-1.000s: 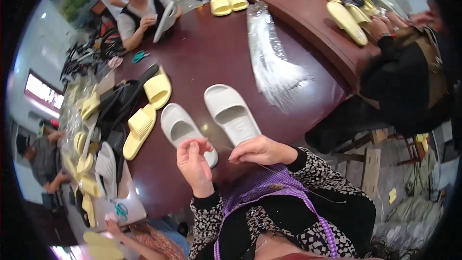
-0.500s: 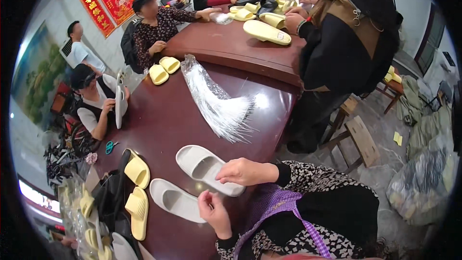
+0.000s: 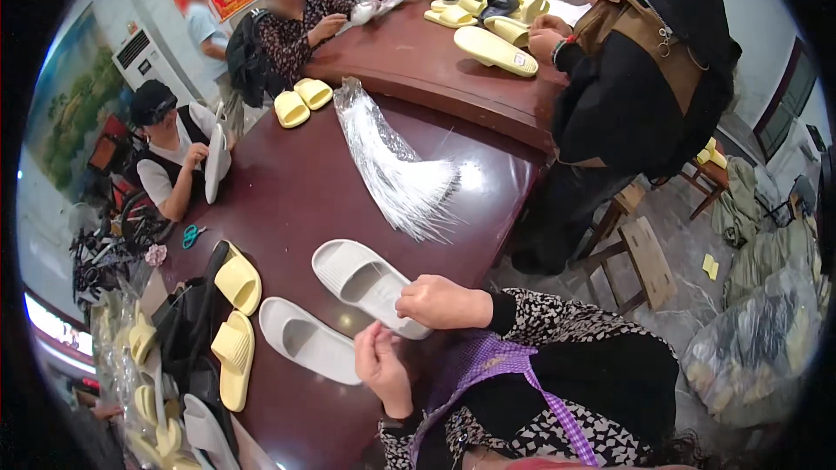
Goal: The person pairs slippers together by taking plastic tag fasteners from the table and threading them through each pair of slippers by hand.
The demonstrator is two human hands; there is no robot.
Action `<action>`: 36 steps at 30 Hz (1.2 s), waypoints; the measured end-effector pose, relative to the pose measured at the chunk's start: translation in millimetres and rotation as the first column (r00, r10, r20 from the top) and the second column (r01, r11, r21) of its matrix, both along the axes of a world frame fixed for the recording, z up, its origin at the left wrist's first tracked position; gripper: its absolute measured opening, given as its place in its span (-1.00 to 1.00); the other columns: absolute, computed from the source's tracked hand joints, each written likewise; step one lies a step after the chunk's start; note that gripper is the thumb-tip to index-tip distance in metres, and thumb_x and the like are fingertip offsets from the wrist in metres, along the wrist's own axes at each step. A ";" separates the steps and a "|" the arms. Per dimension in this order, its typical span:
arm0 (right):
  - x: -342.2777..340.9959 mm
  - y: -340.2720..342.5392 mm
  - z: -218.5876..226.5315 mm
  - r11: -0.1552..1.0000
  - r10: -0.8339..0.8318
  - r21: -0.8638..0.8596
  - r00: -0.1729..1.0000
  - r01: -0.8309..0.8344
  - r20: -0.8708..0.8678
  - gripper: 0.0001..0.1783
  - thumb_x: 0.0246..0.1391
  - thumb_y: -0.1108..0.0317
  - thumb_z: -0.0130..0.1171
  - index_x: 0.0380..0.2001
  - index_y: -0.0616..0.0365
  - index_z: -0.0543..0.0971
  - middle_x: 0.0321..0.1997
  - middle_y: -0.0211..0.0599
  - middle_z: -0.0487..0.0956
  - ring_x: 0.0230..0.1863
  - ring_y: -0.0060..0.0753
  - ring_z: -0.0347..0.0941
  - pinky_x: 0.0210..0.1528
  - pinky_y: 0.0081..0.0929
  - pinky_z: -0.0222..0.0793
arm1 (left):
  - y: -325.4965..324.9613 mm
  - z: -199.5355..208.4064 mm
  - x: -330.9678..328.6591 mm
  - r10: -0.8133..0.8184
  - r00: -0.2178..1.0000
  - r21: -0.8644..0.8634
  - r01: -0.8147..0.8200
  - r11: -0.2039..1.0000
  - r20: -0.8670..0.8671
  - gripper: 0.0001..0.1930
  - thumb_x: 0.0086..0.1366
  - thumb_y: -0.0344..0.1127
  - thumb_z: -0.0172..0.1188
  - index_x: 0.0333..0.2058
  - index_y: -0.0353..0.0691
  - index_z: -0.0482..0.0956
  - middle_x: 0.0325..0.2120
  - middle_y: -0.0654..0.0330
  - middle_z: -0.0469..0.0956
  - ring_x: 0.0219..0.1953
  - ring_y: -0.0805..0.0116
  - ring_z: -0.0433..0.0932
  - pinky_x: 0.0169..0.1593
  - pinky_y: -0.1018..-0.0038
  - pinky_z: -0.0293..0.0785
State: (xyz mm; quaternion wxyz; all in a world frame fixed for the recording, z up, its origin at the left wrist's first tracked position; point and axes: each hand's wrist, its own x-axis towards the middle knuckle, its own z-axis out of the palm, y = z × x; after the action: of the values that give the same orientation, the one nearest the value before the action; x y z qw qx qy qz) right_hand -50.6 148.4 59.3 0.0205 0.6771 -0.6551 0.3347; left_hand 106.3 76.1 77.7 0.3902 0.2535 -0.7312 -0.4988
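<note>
Two light grey slippers lie side by side on the dark red table [image 3: 287,183]. My right hand [image 3: 444,301] is over the heel of the farther slipper [image 3: 335,265], its fingers curled together. Close to the heel of the nearer slipper [image 3: 296,339], my left hand [image 3: 381,369] is raised with thumb and fingers pinched. Whatever the fingertips hold, if anything, is too small to make out. Beyond the slippers lies a bundle of thin white plastic strips [image 3: 405,191], partly in a clear bag.
Yellow slippers [image 3: 233,361] and clear-bagged slippers [image 3: 144,383] sit at the left. Teal scissors [image 3: 192,236] lie near the left edge. A co-worker [image 3: 178,152] there holds a grey slipper. Others work around the far table [image 3: 392,57]. A wooden stool [image 3: 649,261] stands at right.
The view has shifted slightly. My hands stay near the slipper heels, with the right fingers more curled and the left fingers raised. At the far table, a co-worker now holds a dark item.
</note>
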 end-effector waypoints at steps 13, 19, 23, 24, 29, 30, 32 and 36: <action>4.0 -7.4 5.7 0.987 0.159 -0.034 0.937 -0.156 0.310 -0.83 -0.13 0.52 0.23 -0.37 0.25 0.57 -0.40 -0.13 0.55 -0.37 -0.07 0.50 -0.31 -0.30 0.43 | -29.3 -12.6 35.7 0.205 0.865 0.783 0.283 0.553 -0.458 -0.79 0.36 -0.40 0.03 -0.09 -0.37 0.47 -0.39 0.11 0.52 -0.48 0.46 0.45 -0.38 0.52 0.43; 5.4 -1.6 5.1 0.990 0.140 -0.022 0.961 -0.139 0.240 -0.88 -0.14 0.50 0.22 -0.43 0.23 0.56 -0.46 -0.17 0.52 -0.40 -0.11 0.49 -0.32 -0.30 0.41 | -25.2 -27.9 47.0 0.209 0.878 0.838 0.303 0.454 -0.430 -0.78 0.34 -0.40 0.05 -0.08 -0.35 0.46 -0.41 0.13 0.52 -0.51 0.51 0.44 -0.43 0.56 0.41; 5.6 7.9 6.7 0.991 0.132 -0.012 0.971 -0.133 0.198 -0.90 -0.14 0.48 0.22 -0.46 0.20 0.55 -0.50 -0.20 0.51 -0.43 -0.13 0.47 -0.35 -0.29 0.39 | -14.5 -32.9 50.7 0.196 0.900 0.858 0.277 0.433 -0.390 -0.77 0.35 -0.41 0.03 -0.06 -0.36 0.42 -0.44 0.17 0.51 -0.51 0.50 0.43 -0.45 0.54 0.43; 5.8 10.0 7.2 0.991 0.130 -0.002 0.974 -0.132 0.184 -0.91 -0.14 0.48 0.22 -0.47 0.19 0.54 -0.50 -0.21 0.50 -0.43 -0.13 0.47 -0.36 -0.29 0.39 | -10.6 -34.6 53.2 0.201 0.908 0.871 0.261 0.416 -0.368 -0.77 0.35 -0.41 0.03 -0.06 -0.36 0.42 -0.44 0.17 0.51 -0.50 0.50 0.43 -0.45 0.54 0.44; 5.5 13.1 0.4 0.977 0.170 0.088 0.960 -0.193 0.221 -0.93 -0.15 0.53 0.23 -0.49 0.21 0.56 -0.49 -0.19 0.53 -0.44 -0.08 0.46 -0.36 -0.27 0.39 | -11.0 -38.7 52.2 0.226 0.925 0.909 0.213 0.359 -0.305 -0.77 0.35 -0.42 0.02 -0.05 -0.35 0.41 -0.43 0.16 0.52 -0.48 0.50 0.46 -0.43 0.53 0.47; 4.3 10.5 3.7 0.980 0.153 0.098 0.972 -0.173 0.178 -0.94 -0.14 0.52 0.21 -0.50 0.21 0.56 -0.49 -0.18 0.53 -0.44 -0.08 0.46 -0.36 -0.27 0.39 | -9.4 -37.6 53.6 0.224 0.931 0.918 0.204 0.340 -0.290 -0.77 0.35 -0.43 0.01 -0.05 -0.34 0.41 -0.42 0.16 0.52 -0.48 0.50 0.47 -0.42 0.52 0.48; 1.8 3.1 9.9 0.985 0.122 0.114 0.989 -0.132 0.089 -0.97 -0.11 0.51 0.19 -0.51 0.20 0.55 -0.49 -0.17 0.52 -0.44 -0.07 0.46 -0.36 -0.26 0.38 | -10.4 -36.5 55.2 0.243 0.926 0.919 0.198 0.341 -0.289 -0.77 0.35 -0.43 0.01 -0.05 -0.34 0.41 -0.42 0.16 0.52 -0.47 0.50 0.47 -0.41 0.52 0.49; 1.0 -24.9 17.3 0.986 0.130 0.098 0.991 -0.133 0.036 -0.95 -0.06 0.47 0.15 -0.49 0.21 0.56 -0.47 -0.14 0.52 -0.43 -0.04 0.46 -0.35 -0.22 0.39 | -27.7 -36.2 52.4 0.252 0.915 0.909 0.216 0.357 -0.316 -0.77 0.34 -0.43 0.02 -0.06 -0.31 0.40 -0.41 0.16 0.53 -0.47 0.48 0.49 -0.38 0.51 0.51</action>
State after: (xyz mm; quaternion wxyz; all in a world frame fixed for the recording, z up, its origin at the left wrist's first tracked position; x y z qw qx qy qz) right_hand -49.7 123.5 76.7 -0.0454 0.7141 -0.6251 0.3120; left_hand 158.7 48.4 41.6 0.3242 0.3287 -0.2169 -0.8601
